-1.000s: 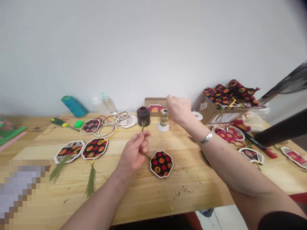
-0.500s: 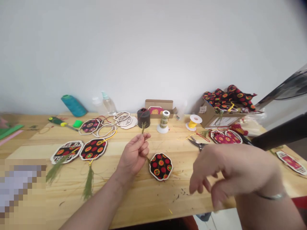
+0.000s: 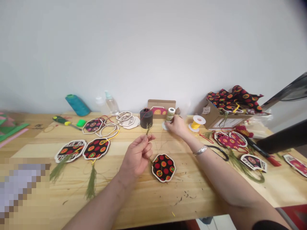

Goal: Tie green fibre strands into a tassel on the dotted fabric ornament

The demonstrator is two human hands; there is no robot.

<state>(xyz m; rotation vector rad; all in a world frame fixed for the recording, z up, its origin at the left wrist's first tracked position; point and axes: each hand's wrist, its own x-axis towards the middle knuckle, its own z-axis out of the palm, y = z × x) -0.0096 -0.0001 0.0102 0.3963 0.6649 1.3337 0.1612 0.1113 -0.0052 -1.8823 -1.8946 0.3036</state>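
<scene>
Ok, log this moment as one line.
left hand: pinching olive thread | right hand: at olive spool | centre ornament: on table

Pinched thumb and fingers of the left hand (image 3: 137, 153) together near the middle, with the left forearm (image 3: 103, 198) slanting up from lower left. Held the right arm (image 3: 223, 175) stretched farther forward, with the right hand (image 3: 177, 126) back upward, fingers curled.

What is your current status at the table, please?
Left hand pinching green threads. Right hand at small thread spool, grip unclear. Black floral ornament lying on table; dark scraps nearby, nothing visibly blocking either hand.
</scene>
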